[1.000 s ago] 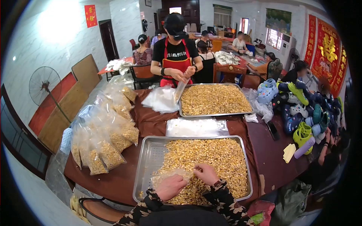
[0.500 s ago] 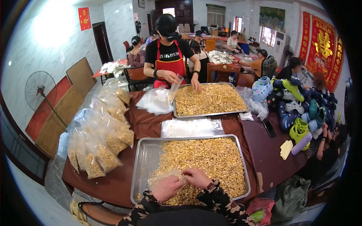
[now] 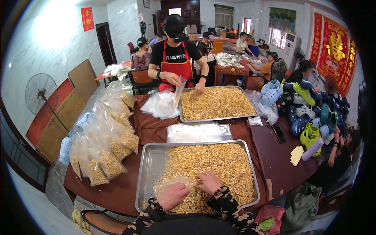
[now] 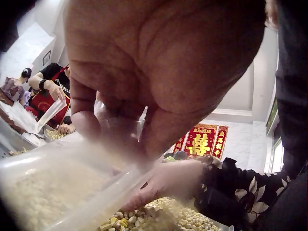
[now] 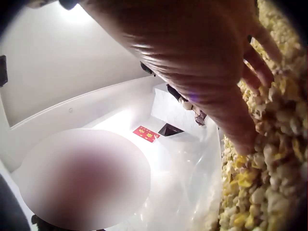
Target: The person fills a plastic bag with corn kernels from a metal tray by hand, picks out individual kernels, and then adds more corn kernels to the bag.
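A large metal tray (image 3: 152,159) in front of me holds a broad layer of yellow and whitish corn kernels (image 3: 213,158). My left hand (image 3: 173,196) pinches the mouth of a clear plastic bag (image 4: 53,190) low over the tray's left part. Pale kernels show through the bag's wall in the left wrist view. Just right of the bag, my right hand (image 3: 209,182) dips into the kernels. In the right wrist view its fingers (image 5: 260,67) are stretched out and spread, with the tips among the kernels.
Flat plastic bags (image 3: 199,132) lie beyond my tray. Several filled bags (image 3: 105,160) stand on the left. Across the table, a person in a red apron (image 3: 178,68) works at a second tray (image 3: 219,119). A phone (image 3: 279,134) and piled clogs (image 3: 309,135) are at right.
My right hand has left the bag's mouth and moved right, down into the kernels. My left hand stays with the bag. The person opposite has lowered one hand into their tray.
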`<state>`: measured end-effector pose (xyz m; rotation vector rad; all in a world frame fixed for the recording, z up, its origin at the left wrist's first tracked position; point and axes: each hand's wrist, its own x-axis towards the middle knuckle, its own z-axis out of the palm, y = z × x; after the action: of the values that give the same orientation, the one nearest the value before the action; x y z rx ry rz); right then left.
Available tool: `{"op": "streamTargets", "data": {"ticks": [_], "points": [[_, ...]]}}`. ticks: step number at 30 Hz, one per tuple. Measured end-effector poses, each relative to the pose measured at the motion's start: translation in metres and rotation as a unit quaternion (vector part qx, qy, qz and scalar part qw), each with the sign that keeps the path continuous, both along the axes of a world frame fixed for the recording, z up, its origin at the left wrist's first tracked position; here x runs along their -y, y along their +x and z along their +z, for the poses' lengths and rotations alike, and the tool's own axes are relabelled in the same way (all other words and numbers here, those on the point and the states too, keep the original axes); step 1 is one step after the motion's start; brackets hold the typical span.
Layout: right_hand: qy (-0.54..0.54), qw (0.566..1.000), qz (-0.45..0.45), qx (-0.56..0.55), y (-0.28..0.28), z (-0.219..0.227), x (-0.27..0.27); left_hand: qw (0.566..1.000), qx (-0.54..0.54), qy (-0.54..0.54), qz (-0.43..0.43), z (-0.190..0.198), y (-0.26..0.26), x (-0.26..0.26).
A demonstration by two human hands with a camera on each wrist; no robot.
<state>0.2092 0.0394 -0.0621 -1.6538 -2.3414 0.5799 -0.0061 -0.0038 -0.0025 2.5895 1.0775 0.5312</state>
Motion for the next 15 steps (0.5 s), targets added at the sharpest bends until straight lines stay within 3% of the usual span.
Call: {"op": "streamTargets", "data": {"ticks": [4, 8, 11, 15], "points": [[-0.089, 0.993, -0.052, -0.057, 0.0, -0.004, -0.007, 1.0, 0.001, 0.001, -0.001, -0.001, -0.001, 0.0], [-0.038, 0.987, -0.064, -0.141, 0.009, -0.028, -0.018, 1.0, 0.004, -0.006, 0.005, 0.001, -0.002, 0.001], [-0.022, 0.977, -0.09, -0.191, 0.008, -0.022, -0.019, 1.0, 0.001, -0.002, 0.002, -0.002, -0.002, 0.001], [-0.046, 0.945, -0.072, -0.314, -0.013, 0.023, -0.008, 1.0, -0.002, 0.003, -0.002, -0.003, -0.001, 0.001]]}}
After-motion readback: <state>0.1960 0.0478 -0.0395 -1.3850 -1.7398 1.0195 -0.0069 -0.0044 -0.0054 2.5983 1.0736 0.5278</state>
